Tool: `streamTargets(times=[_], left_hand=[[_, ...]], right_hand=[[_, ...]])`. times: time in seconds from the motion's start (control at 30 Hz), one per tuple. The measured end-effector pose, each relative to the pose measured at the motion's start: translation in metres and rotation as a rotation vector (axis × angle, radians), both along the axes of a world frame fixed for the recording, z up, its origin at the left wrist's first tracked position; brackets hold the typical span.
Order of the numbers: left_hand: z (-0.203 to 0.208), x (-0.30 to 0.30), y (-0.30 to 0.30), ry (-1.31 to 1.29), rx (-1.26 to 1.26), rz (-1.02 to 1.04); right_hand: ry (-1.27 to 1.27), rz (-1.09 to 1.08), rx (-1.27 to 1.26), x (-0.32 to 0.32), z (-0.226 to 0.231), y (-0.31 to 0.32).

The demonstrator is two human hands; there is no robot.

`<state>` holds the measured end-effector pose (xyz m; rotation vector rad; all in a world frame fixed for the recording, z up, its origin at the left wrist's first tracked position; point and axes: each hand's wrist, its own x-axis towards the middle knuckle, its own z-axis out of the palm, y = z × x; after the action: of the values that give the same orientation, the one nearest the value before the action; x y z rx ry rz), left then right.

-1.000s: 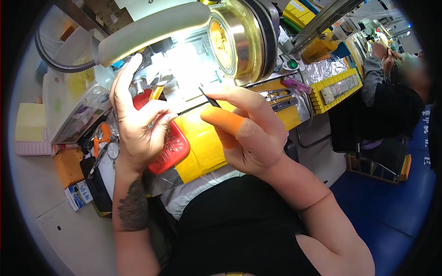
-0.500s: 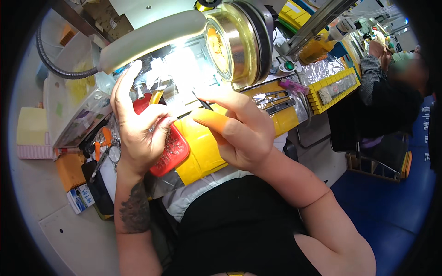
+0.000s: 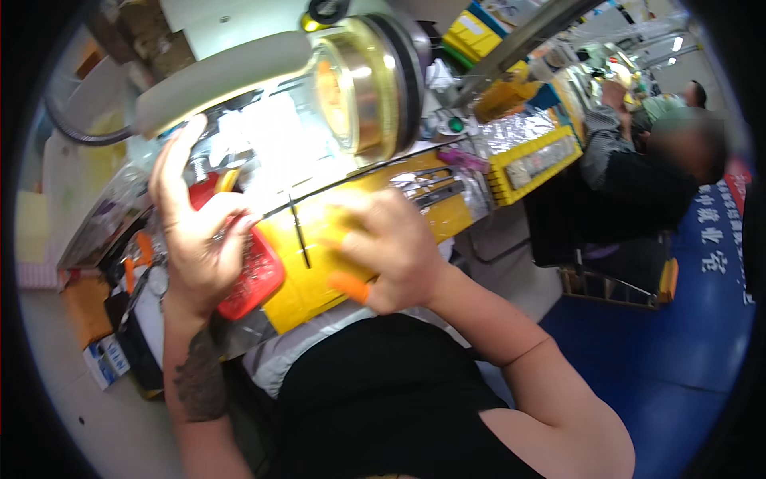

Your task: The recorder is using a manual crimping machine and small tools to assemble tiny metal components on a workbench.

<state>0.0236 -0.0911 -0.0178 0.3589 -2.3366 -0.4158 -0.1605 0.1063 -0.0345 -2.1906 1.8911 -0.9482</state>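
Observation:
My left hand (image 3: 195, 243) is over the red tray (image 3: 267, 275), which holds many small thin metal bits. One finger stretches up toward the bright light, while the thumb and another finger come together. What they pinch, if anything, I cannot make out. A slim gold-coloured piece (image 3: 228, 180) shows beside these fingers. To the right, my right hand (image 3: 395, 251) is blurred, with orange covers on some fingertips. Its fingers are apart and hold nothing visible. A slim black pointed tool (image 3: 300, 231) is over the yellow mat (image 3: 307, 283), apart from both hands.
A lamp with a round glass head (image 3: 351, 92) overhangs the bright work spot. Black tweezers (image 3: 435, 188) lie on the right, near a purple object (image 3: 464, 161) and a yellow tray (image 3: 535, 164). Orange-handled pliers (image 3: 140, 259) are at left. Another person (image 3: 654, 168) sits at far right.
My right hand has let go of the slim black tool and moved down, away from it. The left hand keeps nearly the same pose. The whole view has shifted slightly.

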Motion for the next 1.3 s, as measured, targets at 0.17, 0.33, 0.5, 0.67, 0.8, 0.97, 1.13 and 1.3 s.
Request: streamTargets(times=[0.17, 0.33, 0.5, 0.67, 0.8, 0.97, 1.13, 1.3], left_hand=[[0.000, -0.006, 0.003, -0.004, 0.012, -0.005], [-0.002, -0.005, 0.000, -0.007, -0.005, -0.010], [0.007, -0.003, 0.002, -0.006, -0.035, -0.028], [0.006, 0.002, -0.002, 0.127, 0.148, -0.166], [0.031, 0.014, -0.011, 0.201, 0.126, -0.110], [0.031, 0.018, -0.039, 0.299, 0.252, 0.066], [0.005, 0.015, -0.052, 0.245, 0.457, 0.098], [0.001, 0.002, -0.044, 0.127, 0.323, -0.015]], right_hand=[[0.231, -0.753, -0.290, -0.084, -0.003, 0.011], [0.389, -0.713, -0.139, -0.101, 0.003, 0.021], [0.160, -0.496, -0.004, -0.091, 0.008, 0.029], [0.053, -0.492, 0.160, -0.093, -0.001, 0.028], [-0.018, -0.469, 0.160, -0.094, -0.002, 0.024], [-0.352, -0.573, -0.377, -0.099, -0.044, 0.028], [-0.354, -0.702, -0.467, -0.098, -0.060, 0.030], [-0.302, -0.662, -0.388, -0.106, -0.058, 0.034]])
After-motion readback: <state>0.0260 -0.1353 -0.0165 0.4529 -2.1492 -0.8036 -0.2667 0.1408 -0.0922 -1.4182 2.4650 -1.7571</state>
